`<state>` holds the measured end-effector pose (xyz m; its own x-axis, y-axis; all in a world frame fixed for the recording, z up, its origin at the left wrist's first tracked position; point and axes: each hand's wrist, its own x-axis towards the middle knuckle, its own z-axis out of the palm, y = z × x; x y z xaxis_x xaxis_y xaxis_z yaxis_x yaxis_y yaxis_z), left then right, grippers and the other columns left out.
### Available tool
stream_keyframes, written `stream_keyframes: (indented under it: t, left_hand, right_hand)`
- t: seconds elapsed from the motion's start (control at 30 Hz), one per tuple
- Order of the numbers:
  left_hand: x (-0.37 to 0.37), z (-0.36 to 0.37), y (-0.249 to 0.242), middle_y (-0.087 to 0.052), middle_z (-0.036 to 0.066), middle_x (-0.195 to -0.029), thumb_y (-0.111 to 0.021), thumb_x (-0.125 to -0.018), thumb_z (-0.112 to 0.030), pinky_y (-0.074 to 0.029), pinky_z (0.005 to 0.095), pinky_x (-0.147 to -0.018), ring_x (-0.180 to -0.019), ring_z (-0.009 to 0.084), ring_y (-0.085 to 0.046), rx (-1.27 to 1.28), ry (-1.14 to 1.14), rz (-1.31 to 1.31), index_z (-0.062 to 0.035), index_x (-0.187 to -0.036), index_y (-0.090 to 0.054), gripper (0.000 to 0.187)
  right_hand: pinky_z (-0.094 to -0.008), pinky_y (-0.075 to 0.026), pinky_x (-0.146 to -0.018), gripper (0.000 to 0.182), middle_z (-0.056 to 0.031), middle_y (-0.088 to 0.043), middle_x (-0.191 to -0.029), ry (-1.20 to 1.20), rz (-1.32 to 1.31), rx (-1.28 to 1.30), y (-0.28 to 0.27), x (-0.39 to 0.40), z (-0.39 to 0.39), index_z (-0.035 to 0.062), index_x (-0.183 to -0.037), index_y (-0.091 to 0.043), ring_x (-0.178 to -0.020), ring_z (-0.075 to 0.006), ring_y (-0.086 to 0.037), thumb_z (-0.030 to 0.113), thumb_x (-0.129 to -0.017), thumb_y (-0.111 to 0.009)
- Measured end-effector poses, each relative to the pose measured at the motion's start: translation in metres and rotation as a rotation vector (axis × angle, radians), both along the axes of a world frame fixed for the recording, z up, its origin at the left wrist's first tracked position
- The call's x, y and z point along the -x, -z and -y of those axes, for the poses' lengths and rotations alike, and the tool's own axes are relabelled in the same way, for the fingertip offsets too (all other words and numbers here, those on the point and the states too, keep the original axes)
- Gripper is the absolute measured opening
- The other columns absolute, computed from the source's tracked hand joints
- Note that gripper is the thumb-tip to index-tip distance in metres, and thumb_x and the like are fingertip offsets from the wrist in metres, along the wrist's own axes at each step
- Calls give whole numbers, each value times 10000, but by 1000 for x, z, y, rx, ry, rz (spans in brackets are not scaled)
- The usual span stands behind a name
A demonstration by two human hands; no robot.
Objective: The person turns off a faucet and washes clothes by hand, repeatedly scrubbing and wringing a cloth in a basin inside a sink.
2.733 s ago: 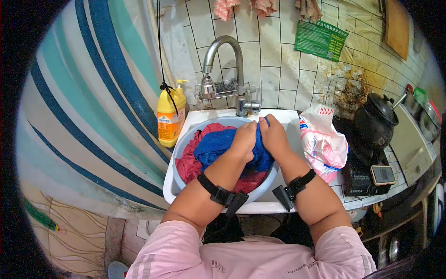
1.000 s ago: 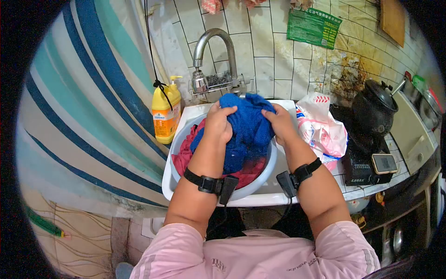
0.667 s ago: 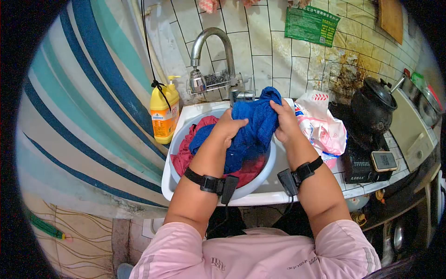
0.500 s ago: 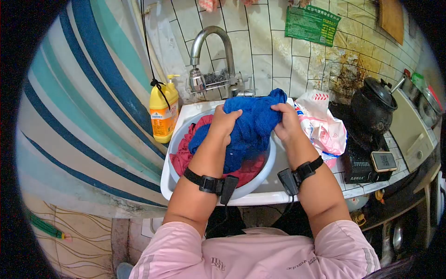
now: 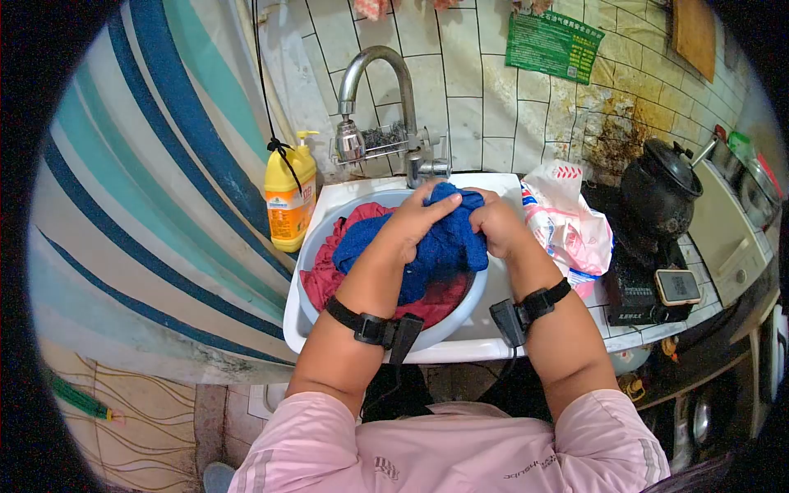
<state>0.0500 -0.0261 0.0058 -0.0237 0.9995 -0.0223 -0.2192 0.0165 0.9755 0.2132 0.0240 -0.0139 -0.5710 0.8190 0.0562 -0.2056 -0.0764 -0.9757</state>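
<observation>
A wet-looking blue cloth, perhaps a towel or garment, lies bunched in a pale blue basin. Its upper right part is gathered between my two hands. My left hand grips it with the thumb on top. Close beside it, my right hand is closed on the same cloth, fingers curled inward. Beneath and around the blue cloth, a red cloth fills the left and lower side of the basin. The basin sits in a white sink.
A metal faucet arches behind the basin. To the left stands a yellow pump bottle. On the right are a crumpled plastic bag, a dark pot on a stove, and a phone. A striped curtain hangs at left.
My hands have come closer together, the right moving left and slightly down. The blue cloth, earlier stretched between them, is now bunched. More of the faucet base shows.
</observation>
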Motion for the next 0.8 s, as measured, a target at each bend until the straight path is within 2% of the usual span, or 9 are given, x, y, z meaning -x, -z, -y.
stream_keyframes:
  t: [0.07,0.1,0.17,0.27,0.37,0.47,0.53,0.67,0.8]
  left_hand:
    - [8,-21,25,-641,156,-1009,-670,-867,-293,-532,367,-703,-861,222,-636,-9,126,42,-16,-1265,-492,516]
    - [8,-21,23,-641,156,-1009,-670,-867,-293,-532,367,-703,-861,222,-636,-10,124,45,-16,-1265,-492,516]
    - [9,-20,19,-655,97,-845,-594,-918,-333,-524,344,-622,-748,177,-633,5,-184,135,3,-1038,-606,357]
    - [16,-24,17,-624,121,-889,-503,-959,-376,-530,377,-602,-765,217,-636,-42,-309,225,20,-1066,-555,414]
    - [14,-17,6,-581,171,-1009,-446,-977,-392,-554,425,-661,-834,271,-637,-70,-429,285,36,-1152,-479,464]
    - [22,-27,16,-557,190,-1065,-468,-963,-387,-559,463,-696,-889,307,-628,-65,-488,348,41,-1197,-436,488]
    - [26,-31,17,-531,191,-1119,-552,-919,-377,-547,487,-739,-976,309,-597,-59,-345,460,-2,-1241,-398,517]
    - [-2,-19,13,-496,142,-1184,-694,-831,-357,-509,452,-792,-1041,268,-530,-5,-359,344,-140,-1274,-382,584]
    - [-2,-23,22,-596,104,-993,-657,-868,-318,-528,383,-728,-887,215,-605,42,-251,293,-101,-1055,-520,318]
  right_hand:
    - [-299,-513,-658,657,-119,-615,-942,51,-71,-35,8,9,-1,-10,-1163,-537,-715,-212,-611,-116,-519,-461]
    - [-304,-511,-656,646,-120,-615,-939,101,-143,-69,7,13,4,-2,-1159,-540,-703,-207,-606,-113,-527,-461]
    - [-307,-512,-692,560,-121,-617,-952,88,-142,-47,1,11,13,13,-1152,-546,-756,-203,-616,-103,-604,-515]
    - [-320,-514,-724,434,-135,-621,-971,50,-202,-29,0,16,15,11,-1139,-545,-799,-206,-623,-24,-714,-622]
    - [-291,-484,-793,410,-97,-622,-986,104,175,-126,8,14,7,11,-1146,-528,-876,-169,-603,62,-772,-688]
    - [-295,-468,-823,407,-103,-622,-1023,38,372,-105,19,14,-6,9,-1161,-523,-923,-164,-589,116,-806,-690]
    - [-344,-482,-806,422,-179,-634,-1023,353,218,-310,17,19,-2,5,-1168,-520,-938,-248,-622,169,-817,-687]
    - [-325,-462,-845,403,-119,-625,-1027,536,239,-545,8,23,15,26,-1181,-520,-956,-207,-590,166,-830,-661]
    - [-376,-477,-815,326,-166,-628,-991,344,279,-836,15,35,24,38,-1090,-572,-915,-300,-609,199,-817,-650]
